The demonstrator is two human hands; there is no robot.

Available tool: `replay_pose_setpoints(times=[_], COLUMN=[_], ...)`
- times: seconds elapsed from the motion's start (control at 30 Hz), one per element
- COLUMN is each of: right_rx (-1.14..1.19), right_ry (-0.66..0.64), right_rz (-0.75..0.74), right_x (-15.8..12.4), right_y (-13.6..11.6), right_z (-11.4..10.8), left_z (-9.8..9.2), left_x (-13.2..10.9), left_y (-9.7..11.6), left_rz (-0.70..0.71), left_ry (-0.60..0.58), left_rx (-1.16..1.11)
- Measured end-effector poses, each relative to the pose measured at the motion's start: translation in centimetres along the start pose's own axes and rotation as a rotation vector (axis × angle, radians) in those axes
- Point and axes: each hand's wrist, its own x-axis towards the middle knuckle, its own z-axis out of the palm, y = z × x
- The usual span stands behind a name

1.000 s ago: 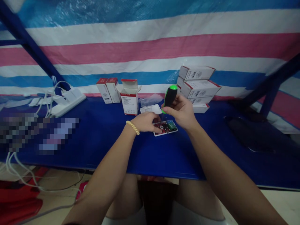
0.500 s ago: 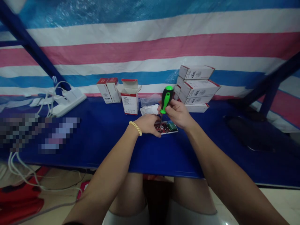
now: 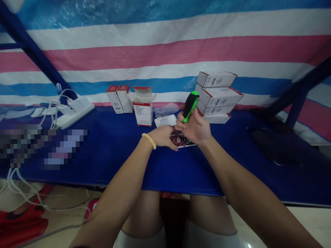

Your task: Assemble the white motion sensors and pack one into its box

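My right hand (image 3: pixel 196 128) is closed around a black and green screwdriver (image 3: pixel 191 106), its handle tilted up to the right and its tip hidden behind my fingers. Below it lies a red circuit board (image 3: pixel 180 140) with a green part, set in a white housing on the blue table (image 3: pixel 124 148). My left hand (image 3: pixel 163 135), with a yellow coiled band at the wrist, grips the left end of that board and housing. Just behind my hands rests a white plastic cover (image 3: pixel 165 120).
An open detector box (image 3: pixel 143 112) stands behind my left hand, beside two closed boxes (image 3: pixel 119 100). Clear plastic wrapping (image 3: pixel 167 109) lies near it. Stacked white boxes (image 3: pixel 218 98) stand at the back right, a dark tray-like object (image 3: pixel 274 146) farther right, and a power strip (image 3: pixel 74 115) at left.
My right hand has turned palm-up and lifted slightly, so the screwdriver handle now leans right instead of standing nearly upright over the board. My left hand stays in place.
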Motion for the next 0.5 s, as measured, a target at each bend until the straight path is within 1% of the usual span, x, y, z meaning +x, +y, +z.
replay_pose_setpoints(times=[0.1, 0.23, 0.33, 0.4, 0.5], right_rx=[0.032, 0.085, 0.090, 0.074, 0.047], right_ry=[0.036, 0.014, 0.030, 0.087, 0.148], right_rz=[-0.008, 0.041, 0.070, 0.052, 0.048], right_x=[0.10, 0.14, 0.21, 0.29, 0.39], right_y=[0.04, 0.22, 0.30, 0.29, 0.17], right_z=[0.31, 0.64, 0.82, 0.88, 0.85], left_z=[0.07, 0.06, -0.19, -0.42, -0.67], left_x=[0.04, 0.10, 0.15, 0.16, 0.15], left_y=[0.00, 0.04, 0.16, 0.29, 0.48], left_rz=[0.017, -0.021, -0.044, -0.011, 0.092], left_ry=[0.001, 0.004, -0.055, -0.075, 0.012], left_rx=[-0.024, 0.010, 0.082, 0.087, 0.004])
